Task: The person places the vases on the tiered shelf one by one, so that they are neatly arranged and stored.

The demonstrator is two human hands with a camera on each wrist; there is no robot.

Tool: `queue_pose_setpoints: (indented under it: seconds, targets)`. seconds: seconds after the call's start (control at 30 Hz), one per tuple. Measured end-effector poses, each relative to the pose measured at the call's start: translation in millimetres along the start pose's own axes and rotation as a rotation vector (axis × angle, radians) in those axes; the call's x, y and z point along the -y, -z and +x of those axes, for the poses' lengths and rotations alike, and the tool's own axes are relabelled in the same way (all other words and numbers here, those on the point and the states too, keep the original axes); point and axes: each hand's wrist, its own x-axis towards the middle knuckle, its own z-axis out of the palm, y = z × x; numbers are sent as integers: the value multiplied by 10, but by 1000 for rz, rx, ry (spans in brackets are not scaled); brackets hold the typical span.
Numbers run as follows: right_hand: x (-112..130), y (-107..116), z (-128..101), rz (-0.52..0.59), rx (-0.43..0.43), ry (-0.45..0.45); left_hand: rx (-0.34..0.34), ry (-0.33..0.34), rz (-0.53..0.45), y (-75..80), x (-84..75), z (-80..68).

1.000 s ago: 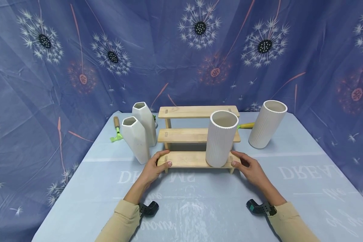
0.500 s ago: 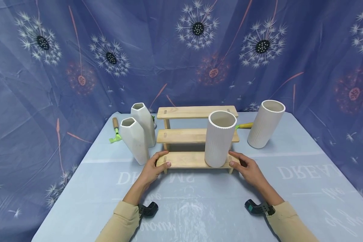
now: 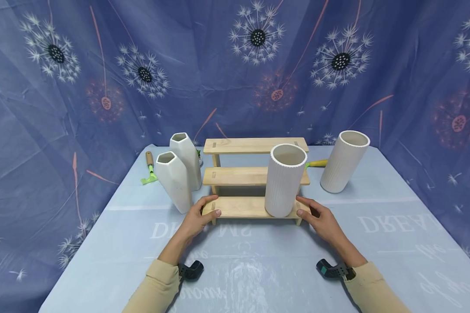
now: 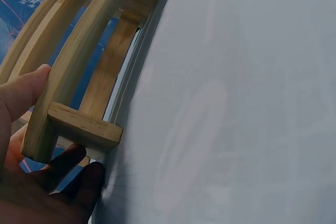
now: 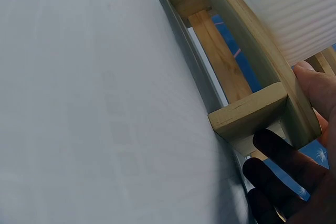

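Pale, grained three-tier wooden stand, its lowest board in the pinch of left fingers and right fingers

There are four vases, two tools, one rack.

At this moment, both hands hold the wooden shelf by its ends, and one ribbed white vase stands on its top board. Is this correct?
One detail is wrong: in the head view, the ribbed white vase stands on the bottom board.
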Motion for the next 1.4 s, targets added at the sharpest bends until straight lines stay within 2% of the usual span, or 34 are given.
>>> queue_pose_setpoints:
  seconds: [0.07, 0.3, 0.4, 0.73, 1.0, 1.27, 1.4]
  targets:
    - [2, -3, -1, -11, -2, -5, 8, -13, -4, 6, 19, 13]
    - [6, -11, -7, -22, 0, -16, -2, -21, -31, 17, 268, 138]
    - [7, -6, -9, -24, 3, -14, -8, -23, -15, 26, 300, 139]
    - [8, 0, -8, -3, 3, -13, -22, -37, 19, 67, 248, 34]
    - [10, 2, -16, 3, -9, -13, -49, -105, 61, 106, 260, -80]
    - [6, 0, -10, -4, -5, -26, -118, -80, 170, 191, 261, -202]
    - [5, -2, -6, 3, -2, -24, -137, -76, 184, 259, 259, -267]
